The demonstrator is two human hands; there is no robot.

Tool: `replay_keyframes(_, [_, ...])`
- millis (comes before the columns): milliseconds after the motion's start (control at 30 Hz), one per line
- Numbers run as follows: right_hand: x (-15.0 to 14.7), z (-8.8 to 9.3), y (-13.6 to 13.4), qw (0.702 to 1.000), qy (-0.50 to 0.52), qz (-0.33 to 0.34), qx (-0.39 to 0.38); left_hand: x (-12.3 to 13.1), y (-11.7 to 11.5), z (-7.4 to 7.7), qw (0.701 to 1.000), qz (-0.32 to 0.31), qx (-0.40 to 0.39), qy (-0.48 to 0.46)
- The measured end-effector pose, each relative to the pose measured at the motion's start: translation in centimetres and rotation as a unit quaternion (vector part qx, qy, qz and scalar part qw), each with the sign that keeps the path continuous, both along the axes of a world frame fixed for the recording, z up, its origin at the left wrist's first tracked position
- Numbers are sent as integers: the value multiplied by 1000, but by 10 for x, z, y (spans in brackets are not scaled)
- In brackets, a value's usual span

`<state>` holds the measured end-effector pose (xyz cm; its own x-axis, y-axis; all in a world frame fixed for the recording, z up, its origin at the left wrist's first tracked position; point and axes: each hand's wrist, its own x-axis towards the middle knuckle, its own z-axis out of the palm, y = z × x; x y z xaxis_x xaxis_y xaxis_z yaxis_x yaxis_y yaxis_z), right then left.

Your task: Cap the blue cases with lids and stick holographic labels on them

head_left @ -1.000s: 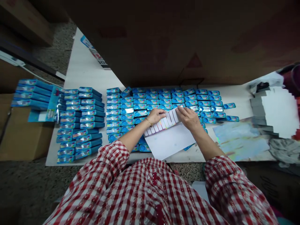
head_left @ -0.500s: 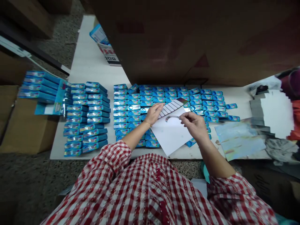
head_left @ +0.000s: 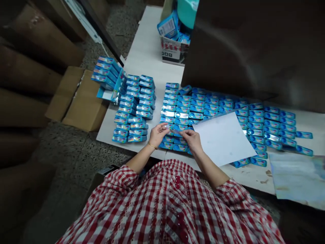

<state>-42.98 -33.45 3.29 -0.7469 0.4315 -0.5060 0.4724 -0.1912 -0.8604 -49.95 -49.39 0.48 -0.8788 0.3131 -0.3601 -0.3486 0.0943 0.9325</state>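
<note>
Between my two hands a thin narrow strip (head_left: 175, 131), looking like a peeled sticker, is held level just above the near left part of the blue packs (head_left: 181, 115). My left hand (head_left: 157, 135) pinches its left end with thumb and forefinger. At the other end, the fingertips of my right hand (head_left: 192, 139) are closed on the strip. Just right of that hand a white sheet (head_left: 224, 137) lies tilted across the packs. The packs stand close together in rows, narrow sides up.
More blue packs (head_left: 138, 127) stand in two columns at the left, by a blue display carton (head_left: 118, 84). A printed box (head_left: 172, 51) holds blue packages at the back. A large brown carton (head_left: 256, 51) blocks the far right. A pale sheet (head_left: 297, 176) lies at the table's near right.
My view has swung left. The white sheet has left my left hand and lies on the packs. Both hands have come together on the strip, which my right hand alone held before.
</note>
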Motion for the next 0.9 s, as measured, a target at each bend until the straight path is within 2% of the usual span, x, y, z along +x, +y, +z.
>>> replay_keyframes(133, [-15,-30,-39,993,17,34,109,-10,-33,-21,998,47,-42,6])
replay_keyframes(233, [-24,-41,-54,977,19,72,200,-16,-45,-35,995,64,-71,10])
replay_keyframes(600, [-17,-58,-60,925,-7,153,349,-11,-47,-60,994,42,-102,-1])
replay_keyframes(800, [-19,-61,-56,859,-6,223,460,-8,-41,-83,993,59,-97,-36])
replay_keyframes(900, [-13,-56,-49,795,7,293,531,-4,-44,-86,988,63,-140,-27])
